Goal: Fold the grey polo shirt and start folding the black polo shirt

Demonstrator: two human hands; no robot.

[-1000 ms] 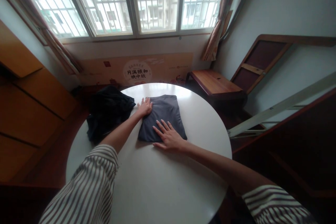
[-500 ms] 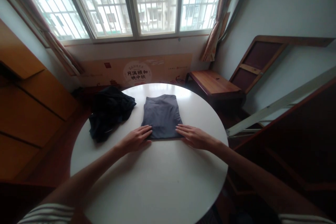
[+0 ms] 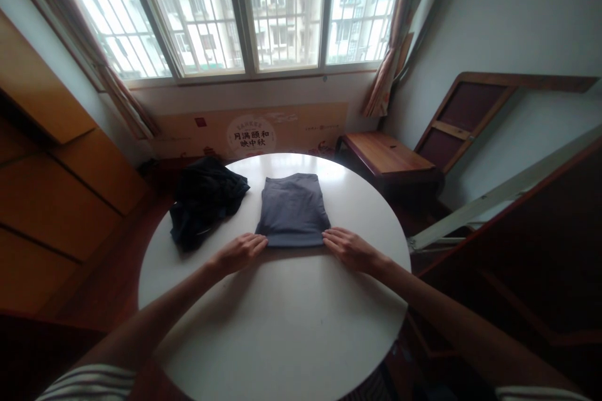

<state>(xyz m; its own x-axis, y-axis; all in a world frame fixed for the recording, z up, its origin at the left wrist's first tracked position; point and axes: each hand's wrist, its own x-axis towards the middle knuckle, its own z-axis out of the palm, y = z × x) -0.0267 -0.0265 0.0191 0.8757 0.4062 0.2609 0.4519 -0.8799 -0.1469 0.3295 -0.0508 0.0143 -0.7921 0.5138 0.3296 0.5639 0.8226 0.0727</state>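
A dark grey folded garment, perhaps shorts, lies flat on the round white table. Its near edge faces me, and a narrow band runs along it. My left hand pinches the near left corner, fingers closed over the cloth. At the near right corner my right hand grips the same edge with its fingers bent together. Both thumbs are mostly hidden. To the left, a crumpled black garment lies in a heap by the table's far left edge.
A low wooden bench stands beyond the table at the right, near a folded wooden frame against the wall. Wooden cabinets line the left side. A printed cardboard panel leans below the barred window.
My fingers, which lay flat on the garment's near corners, have drawn back and closed on its near edge. The view has tilted slightly, and the garment stays in place.
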